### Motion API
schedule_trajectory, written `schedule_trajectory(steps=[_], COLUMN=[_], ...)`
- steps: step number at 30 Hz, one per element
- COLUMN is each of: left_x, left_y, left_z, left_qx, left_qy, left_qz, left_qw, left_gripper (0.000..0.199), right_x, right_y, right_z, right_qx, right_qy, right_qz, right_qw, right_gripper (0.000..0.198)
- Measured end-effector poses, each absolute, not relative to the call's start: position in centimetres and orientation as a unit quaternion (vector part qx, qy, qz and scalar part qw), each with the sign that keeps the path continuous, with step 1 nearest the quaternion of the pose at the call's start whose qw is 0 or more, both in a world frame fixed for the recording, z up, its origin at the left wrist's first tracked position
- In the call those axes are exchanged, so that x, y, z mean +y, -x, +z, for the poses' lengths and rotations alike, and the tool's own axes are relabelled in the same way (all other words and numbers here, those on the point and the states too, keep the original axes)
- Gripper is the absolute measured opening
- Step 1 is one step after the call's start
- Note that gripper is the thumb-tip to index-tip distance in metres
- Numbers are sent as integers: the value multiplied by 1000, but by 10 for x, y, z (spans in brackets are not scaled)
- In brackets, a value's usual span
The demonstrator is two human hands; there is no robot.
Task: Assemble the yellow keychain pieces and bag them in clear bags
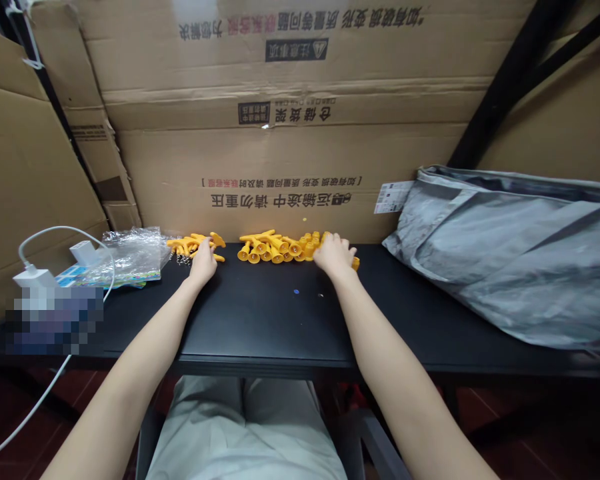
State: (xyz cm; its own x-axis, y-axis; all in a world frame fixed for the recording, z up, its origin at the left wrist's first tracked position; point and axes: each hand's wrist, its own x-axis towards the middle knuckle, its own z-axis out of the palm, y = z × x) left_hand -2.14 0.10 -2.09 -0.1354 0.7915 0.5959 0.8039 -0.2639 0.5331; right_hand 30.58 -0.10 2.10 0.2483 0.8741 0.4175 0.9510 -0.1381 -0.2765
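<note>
Outstretched forearms (395, 373) slant inward; left hand (203, 263), right hand (334, 255) at yellow pieces (279, 247); grips unclear.

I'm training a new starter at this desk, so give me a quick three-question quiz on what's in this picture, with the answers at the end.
1. Multiple choice: where is the person's right hand?
A. on the grey fabric bag
B. at the row of yellow cone-ended pieces
C. on the white cable
2. True or false: the large printing on the cardboard panel appears upside down in this view.
3. Fill in the blank: the clear plastic packaging lies nearer the person's ____.

Key: 1. B; 2. true; 3. left hand.
</note>
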Motion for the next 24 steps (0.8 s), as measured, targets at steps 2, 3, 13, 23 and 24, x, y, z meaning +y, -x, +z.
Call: schedule_trajectory(steps=[2, 3, 13, 23, 24], left_x=[-1, -2, -7, -12, -12], left_y=[18, 17, 9, 8, 8], left_z=[-18, -16, -8, -2, -2], left_qx=[-607, -608, -629, -593, -586], left_qy=[639, 629, 615, 605, 598], left_qz=[-472, -484, -476, -532, -546], left_qw=[3, 1, -18, -4, -24], left_gripper=[37, 37, 14, 22, 22], right_x=[0, 1, 2, -13, -15], right_y=[-314, -318, -332, -285, -278], right_z=[22, 23, 29, 27, 26], right_qx=[-579, -565, -568, -759, -780], right_qy=[784, 798, 813, 643, 616], right_qz=[-57, -46, 7, 52, 58], right_qw=[219, 205, 127, 89, 96], right_gripper=[48, 48, 42, 30, 31])
